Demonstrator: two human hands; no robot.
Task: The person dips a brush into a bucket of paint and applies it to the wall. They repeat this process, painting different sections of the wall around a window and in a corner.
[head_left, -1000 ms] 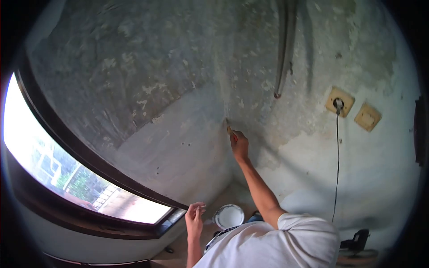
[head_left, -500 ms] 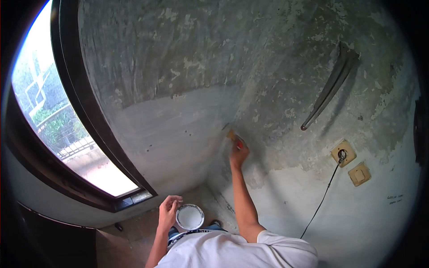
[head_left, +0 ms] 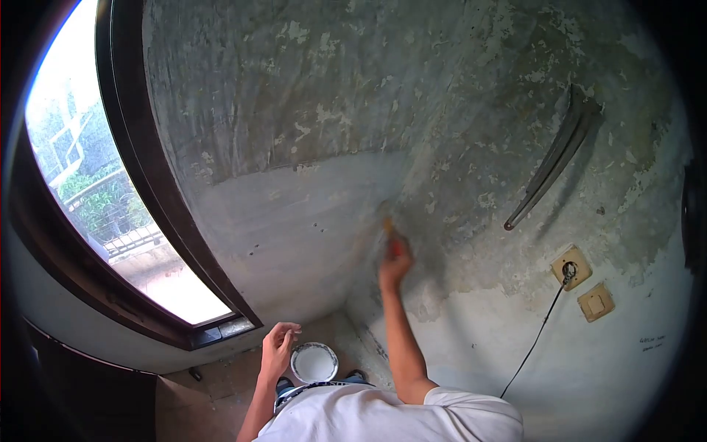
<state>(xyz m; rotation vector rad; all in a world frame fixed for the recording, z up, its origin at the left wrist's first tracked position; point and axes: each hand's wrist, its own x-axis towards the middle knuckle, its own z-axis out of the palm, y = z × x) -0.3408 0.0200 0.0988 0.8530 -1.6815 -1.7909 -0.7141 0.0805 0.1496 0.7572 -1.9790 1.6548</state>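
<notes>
My right hand (head_left: 397, 259) is closed around a paintbrush (head_left: 387, 223). The brush is blurred by motion, with its tip against or very near the wall close to the inner corner. Pale paint covers the lower part of the left wall (head_left: 287, 206). Low in the view, my left hand (head_left: 279, 345) hovers with curled fingers beside a round tub of white paint (head_left: 314, 363). Whether those fingers grip the tub's handle or anything else cannot be made out.
A dark-framed window (head_left: 173, 214) is at left. On the right wall hangs a long dark strip (head_left: 552, 158), above a socket (head_left: 571, 267) with a plugged-in black cable (head_left: 532, 345) and a switch plate (head_left: 596, 302). Tiled floor (head_left: 221, 387) lies below.
The view has tilted slightly, so the walls sit lower in the picture. My right hand and the paintbrush stay near the corner, now more blurred. My left hand has hardly moved.
</notes>
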